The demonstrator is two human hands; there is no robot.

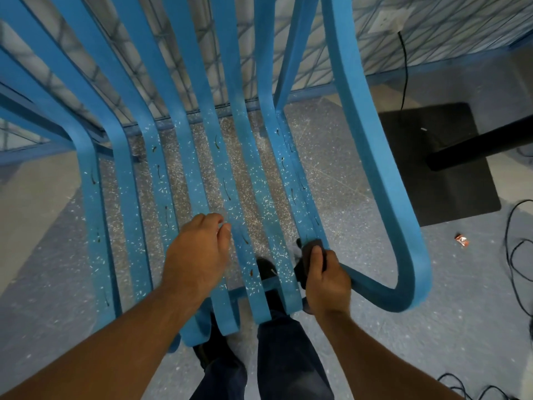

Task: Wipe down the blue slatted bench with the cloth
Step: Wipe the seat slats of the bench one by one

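Two hands at bench (360,134) front edge: right hand (326,281) gripped dark cloth (311,244); left hand (199,252) rested on slats, loosely curled.

bench (360,125): blue, matt, faintly grainy coat, material beneath cannot be told, flecked with white specks and short dark streaks | cloth (310,245): dark, soft matt fabric, crumpled | floor (432,327): pale grey, smooth, speckled, slight sheen | mat (450,183): black, matt, even, rubber-like
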